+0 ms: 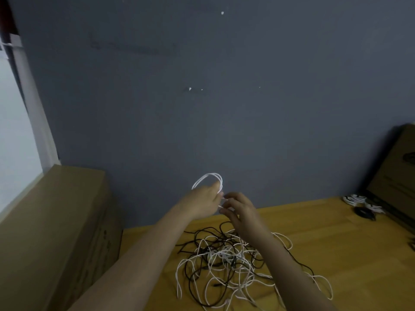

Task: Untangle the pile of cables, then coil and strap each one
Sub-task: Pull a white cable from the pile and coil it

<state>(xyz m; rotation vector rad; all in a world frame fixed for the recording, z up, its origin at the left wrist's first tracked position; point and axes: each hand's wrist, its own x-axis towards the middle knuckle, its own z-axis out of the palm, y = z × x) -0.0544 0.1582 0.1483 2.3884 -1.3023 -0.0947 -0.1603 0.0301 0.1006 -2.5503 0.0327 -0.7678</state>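
A tangled pile of black and white cables (226, 263) lies on the wooden table (318, 232). Above it, my left hand (203, 202) holds a white cable coil (210, 177) whose loops arch up over my fingers. My right hand (239, 209) is just to the right of it, touching it, fingers pinching the loose end of the same white cable. Both forearms reach in from the bottom of the view over the pile.
A cardboard box (56, 232) stands along the table's left side. Several coiled white and black cables (361, 204) lie at the far right, next to another cardboard box (397, 176). A grey wall rises right behind the table.
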